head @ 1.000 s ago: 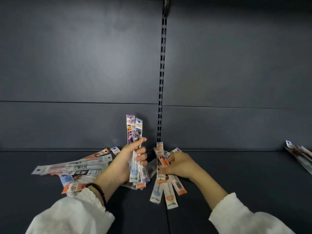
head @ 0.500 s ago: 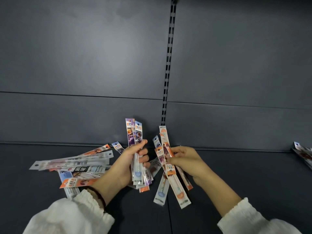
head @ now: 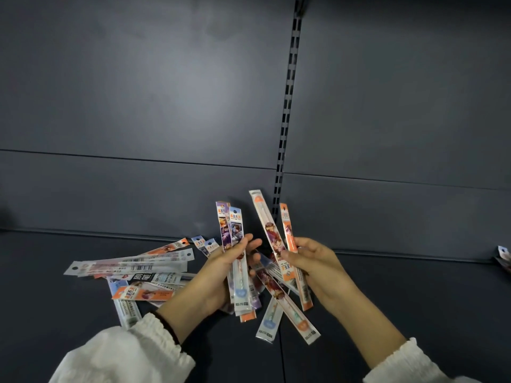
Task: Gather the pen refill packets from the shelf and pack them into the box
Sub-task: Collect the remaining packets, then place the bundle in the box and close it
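Note:
My left hand grips a bunch of pen refill packets upright, their purple and blue tops sticking up above my fingers. Just to its right, my right hand holds several more packets with orange and white tops, fanned out and tilted left. Some of these hang down below both hands. A loose pile of packets lies flat on the dark shelf to the left of my left hand. No box is in view.
The shelf's dark back panel rises behind the hands, with a slotted upright down its middle. A few more packets lie at the far right edge of the shelf.
My right hand has lifted its packets off the shelf and raised them beside the left hand's bunch. The left hand has barely moved.

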{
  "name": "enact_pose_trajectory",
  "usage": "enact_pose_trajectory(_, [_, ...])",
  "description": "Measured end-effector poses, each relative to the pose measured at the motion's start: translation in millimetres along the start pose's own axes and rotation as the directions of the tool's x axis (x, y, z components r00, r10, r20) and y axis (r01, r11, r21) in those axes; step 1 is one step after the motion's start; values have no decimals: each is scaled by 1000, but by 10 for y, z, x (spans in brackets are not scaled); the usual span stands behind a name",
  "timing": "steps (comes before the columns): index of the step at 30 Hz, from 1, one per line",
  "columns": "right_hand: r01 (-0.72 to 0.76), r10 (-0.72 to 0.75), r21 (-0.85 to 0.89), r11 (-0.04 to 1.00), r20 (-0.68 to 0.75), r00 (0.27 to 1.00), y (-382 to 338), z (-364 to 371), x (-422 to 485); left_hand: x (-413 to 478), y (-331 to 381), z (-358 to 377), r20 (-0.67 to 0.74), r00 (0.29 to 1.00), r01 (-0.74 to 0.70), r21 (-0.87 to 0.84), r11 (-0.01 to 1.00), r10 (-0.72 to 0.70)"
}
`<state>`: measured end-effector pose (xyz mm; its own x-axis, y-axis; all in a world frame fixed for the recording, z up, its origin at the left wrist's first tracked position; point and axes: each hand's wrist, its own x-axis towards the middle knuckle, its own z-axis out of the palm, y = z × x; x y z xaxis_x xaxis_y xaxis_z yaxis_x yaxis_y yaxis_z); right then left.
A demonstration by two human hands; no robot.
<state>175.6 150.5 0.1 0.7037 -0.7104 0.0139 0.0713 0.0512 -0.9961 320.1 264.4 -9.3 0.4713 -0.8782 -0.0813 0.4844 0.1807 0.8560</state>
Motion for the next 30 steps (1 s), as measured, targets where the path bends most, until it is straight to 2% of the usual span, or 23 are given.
enact_pose_trajectory(6, [-24,32,-104,994,76,997,30,121,-67,-57,-4,11,52,999,-1,135,991,-6])
enact_pose_trajectory(13, [6,-1,-206,979,23,1000,8,253,-152,-7,-48,-16,-22,1000,22,115,993,-19])
enact_pose_trajectory(15, [-9,3,-155,988,-42,999,0,235,-141,-16,-32,-14,19,999,39,73,997,-41])
enact_pose_trajectory(18, [-71,73,18,997,-121,990,-20,189,-122,-34,-11,6,112,992,51,2,999,-51])
enact_pose_trajectory(21, [-106,123,138,985,-114,986,-29,156,-127,-17,-33,-8,148,985,84,38,996,-89])
enact_pose_trajectory(26, [-21,21,78,997,2,1000,-16,185,-121,-9,-91,-5,147,984,80,137,987,-100])
enact_pose_trajectory(30, [54,-53,26,998,-12,998,5,231,-129,-18,-117,9,129,989,53,167,985,-75])
